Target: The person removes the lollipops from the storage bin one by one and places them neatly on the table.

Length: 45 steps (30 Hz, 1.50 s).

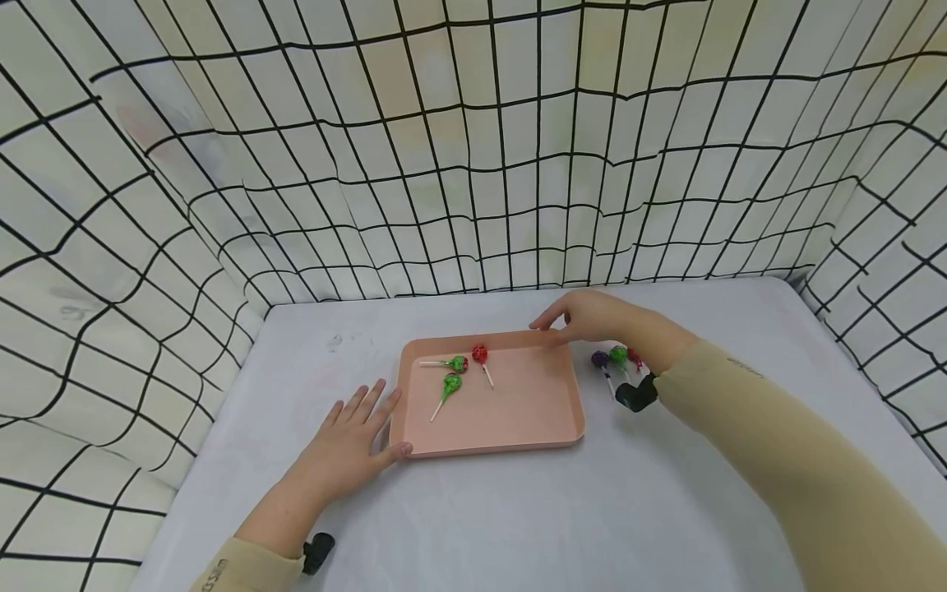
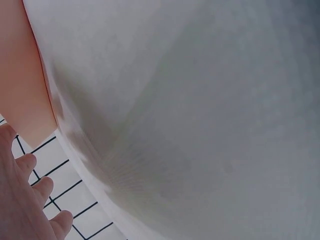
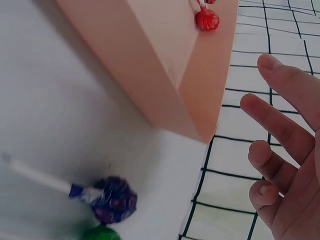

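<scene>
A pink tray (image 1: pixel 510 419) lies on the table with three lollipops in its left half: a red lollipop (image 1: pixel 479 353), a green lollipop (image 1: pixel 451 383) and a green-and-red lollipop (image 1: pixel 459 363). My left hand (image 1: pixel 355 444) is spread flat at the tray's left side, thumb at the near left corner. At the far right corner is my right hand (image 1: pixel 592 316), its fingertips close over the rim. The right wrist view shows those fingers (image 3: pixel 280 125) loosely bent and apart, beyond the tray wall, with nothing between them.
Right of the tray, under my right wrist, lie a purple lollipop (image 1: pixel 600 359), a green lollipop (image 1: pixel 617 354) and a red lollipop (image 1: pixel 634 357). White walls with a black grid (image 1: pixel 503 181) enclose the white table (image 1: pixel 518 518) at the back and sides.
</scene>
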{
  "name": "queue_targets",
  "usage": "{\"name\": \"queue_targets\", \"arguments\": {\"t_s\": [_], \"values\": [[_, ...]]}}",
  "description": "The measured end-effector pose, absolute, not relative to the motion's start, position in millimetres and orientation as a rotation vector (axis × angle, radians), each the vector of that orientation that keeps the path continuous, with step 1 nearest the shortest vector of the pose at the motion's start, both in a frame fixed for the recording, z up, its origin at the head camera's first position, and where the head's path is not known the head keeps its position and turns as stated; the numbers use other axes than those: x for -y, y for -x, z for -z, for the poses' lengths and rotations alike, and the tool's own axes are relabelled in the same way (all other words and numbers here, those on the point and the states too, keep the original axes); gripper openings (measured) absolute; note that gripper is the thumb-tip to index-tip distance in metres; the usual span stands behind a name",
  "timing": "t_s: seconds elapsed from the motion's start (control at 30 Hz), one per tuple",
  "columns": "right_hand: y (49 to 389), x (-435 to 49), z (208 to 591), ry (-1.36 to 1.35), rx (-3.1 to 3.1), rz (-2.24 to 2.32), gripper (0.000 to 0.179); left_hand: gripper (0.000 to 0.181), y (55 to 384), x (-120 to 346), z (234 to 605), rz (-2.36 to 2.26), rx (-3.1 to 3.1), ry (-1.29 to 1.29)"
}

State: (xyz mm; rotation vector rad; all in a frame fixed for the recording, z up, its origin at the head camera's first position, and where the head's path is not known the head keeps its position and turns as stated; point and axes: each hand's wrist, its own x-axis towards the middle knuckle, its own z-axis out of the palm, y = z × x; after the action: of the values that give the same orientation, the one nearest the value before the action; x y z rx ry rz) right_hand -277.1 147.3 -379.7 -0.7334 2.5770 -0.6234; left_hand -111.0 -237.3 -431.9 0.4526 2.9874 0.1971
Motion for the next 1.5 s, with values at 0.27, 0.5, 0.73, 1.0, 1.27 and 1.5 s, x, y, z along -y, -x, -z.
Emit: {"name": "queue_targets", "arguments": {"t_s": [0.27, 0.5, 0.73, 1.0, 1.27, 1.5], "values": [[280, -122, 386, 0.8, -2.566, 0.617, 0.028, 0.088, 111, 237, 430, -0.197, -2.992, -0.455], [282, -106, 388, 0.8, -2.556, 0.61, 0.029, 0.087, 111, 237, 433, -0.197, -2.986, -0.441], [280, -89, 391, 0.805, -2.54, 0.603, 0.029, 0.087, 112, 238, 435, -0.188, -2.982, -0.441], [282, -74, 398, 0.872, -2.534, 0.572, 0.031, 0.088, 112, 238, 435, -0.167, -2.993, -0.451], [282, -63, 403, 0.983, -2.479, 0.53, 0.037, 0.089, 113, 239, 436, -0.174, -2.988, -0.458], [281, -54, 407, 0.958, -2.452, 0.49, 0.037, 0.09, 114, 240, 438, -0.172, -2.98, -0.462]]}}
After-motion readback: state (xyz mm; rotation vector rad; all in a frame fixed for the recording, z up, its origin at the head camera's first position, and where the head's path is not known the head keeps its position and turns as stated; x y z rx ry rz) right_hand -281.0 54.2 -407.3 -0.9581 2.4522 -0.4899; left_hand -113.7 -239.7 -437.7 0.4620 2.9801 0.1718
